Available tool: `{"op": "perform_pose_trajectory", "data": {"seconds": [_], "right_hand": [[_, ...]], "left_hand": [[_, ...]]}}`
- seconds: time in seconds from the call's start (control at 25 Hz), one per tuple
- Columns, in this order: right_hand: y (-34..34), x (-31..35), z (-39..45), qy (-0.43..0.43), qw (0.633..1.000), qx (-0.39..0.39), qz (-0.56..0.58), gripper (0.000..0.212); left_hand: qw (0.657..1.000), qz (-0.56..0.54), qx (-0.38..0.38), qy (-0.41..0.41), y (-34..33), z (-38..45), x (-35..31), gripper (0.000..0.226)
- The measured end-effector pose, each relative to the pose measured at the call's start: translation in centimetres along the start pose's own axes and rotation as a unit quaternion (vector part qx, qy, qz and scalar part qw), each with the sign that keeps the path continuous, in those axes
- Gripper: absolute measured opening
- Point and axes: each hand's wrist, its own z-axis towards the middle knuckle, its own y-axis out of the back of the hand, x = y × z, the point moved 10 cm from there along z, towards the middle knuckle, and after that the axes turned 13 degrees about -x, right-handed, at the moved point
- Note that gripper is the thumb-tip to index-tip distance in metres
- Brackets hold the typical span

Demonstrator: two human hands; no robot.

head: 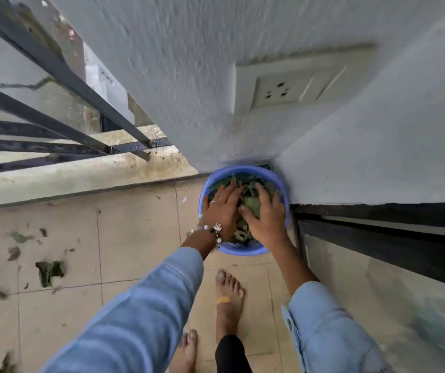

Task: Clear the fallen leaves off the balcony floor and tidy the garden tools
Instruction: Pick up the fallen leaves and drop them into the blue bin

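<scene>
Your single head camera looks steeply down from standing height at the tiled floor (135, 238), wall corner far ahead, railing (54, 84) far left.

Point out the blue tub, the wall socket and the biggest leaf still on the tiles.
blue tub (243, 251): head view, near rim.
wall socket (276, 92): head view, pin holes.
leaf (50, 271): head view, its middle.

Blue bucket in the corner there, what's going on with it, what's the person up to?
A person is bent over the blue bucket, which sits on the floor in the wall corner. Both hands, left hand and right hand, lie flat on the leaves inside, fingers spread, apparently pressing them down. More fallen leaves are scattered on the floor tiles to the left, so the clearing is not done.
</scene>
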Motion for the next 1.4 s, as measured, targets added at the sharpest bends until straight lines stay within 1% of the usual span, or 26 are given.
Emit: {"op": "perform_pose_trajectory", "data": {"seconds": [0.04,0.08,0.16,0.2,0.24,0.28,0.4,0.52,0.64,0.76,0.84,0.92,1.0,1.04,1.08,1.2,1.28,1.4], "right_hand": [[-2.0,-0.6,-0.6,0.038,0.996,0.038,-0.065,0.077],[-3.9,-1.5,-1.3,0.070,0.986,0.076,-0.133,0.079],[-6.6,-3.6,-2.3,0.113,0.952,0.136,-0.248,0.077],[-7.3,-4.4,-2.4,0.123,0.937,0.160,-0.286,0.077],[-7.5,-5.0,-2.2,0.123,0.925,0.179,-0.311,0.079],[-7.4,-5.2,-2.1,0.114,0.923,0.190,-0.316,0.082],[-5.5,-4.0,-2.7,0.093,0.931,0.191,-0.296,0.093],[-1.8,-0.8,-4.2,0.090,0.941,0.173,-0.278,0.101],[2.6,3.0,-7.1,0.051,0.952,0.167,-0.250,0.096],[7.9,9.0,-11.0,0.044,0.961,0.151,-0.226,0.086],[10.5,13.1,-13.4,0.058,0.967,0.146,-0.202,0.075],[13.3,19.4,-17.3,0.101,0.964,0.161,-0.184,0.063],[13.4,21.1,-18.2,0.097,0.965,0.173,-0.169,0.055],[13.8,23.5,-19.7,0.116,0.963,0.185,-0.159,0.053],[13.8,26.2,-21.4,0.148,0.954,0.204,-0.165,0.051],[11.5,32.4,-25.0,0.247,0.919,0.244,-0.187,0.048],[9.2,35.2,-26.7,0.285,0.896,0.273,-0.203,0.047],[4.6,39.7,-30.2,0.348,0.852,0.317,-0.228,0.046]], "left_hand": [[0.996,0.081,0.034,-0.025,-1.9,-0.1,0.9,0.062],[0.987,0.139,0.059,-0.051,-3.4,-0.3,1.7,0.063],[0.967,0.221,0.094,-0.090,-5.5,-0.8,3.0,0.062],[0.958,0.246,0.108,-0.102,-6.2,-1.0,3.6,0.060],[0.953,0.260,0.113,-0.110,-6.3,-1.0,4.0,0.058],[0.954,0.258,0.108,-0.110,-6.1,-0.9,4.2,0.057],[0.967,0.225,0.077,-0.092,-3.5,-2.5,3.5,0.062],[0.982,0.163,0.087,-0.034,-0.2,-5.9,2.9,0.083],[0.988,0.115,0.095,0.034,3.9,-10.2,2.7,0.093],[0.989,0.023,0.086,0.119,10.4,-15.3,1.0,0.089],[0.985,-0.010,0.049,0.165,15.2,-18.1,-0.1,0.083],[0.976,-0.043,0.006,0.215,20.9,-23.0,-0.6,0.075],[0.968,-0.060,-0.010,0.243,22.2,-24.4,-0.4,0.067],[0.961,-0.069,-0.030,0.266,24.2,-26.7,0.3,0.063],[0.952,-0.079,-0.051,0.292,26.4,-29.4,1.3,0.061],[0.923,-0.096,-0.108,0.357,29.9,-35.7,5.7,0.057],[0.901,-0.106,-0.132,0.400,31.2,-39.3,8.8,0.055],[0.851,-0.139,-0.179,0.473,32.5,-45.3,13.5,0.054]]}}
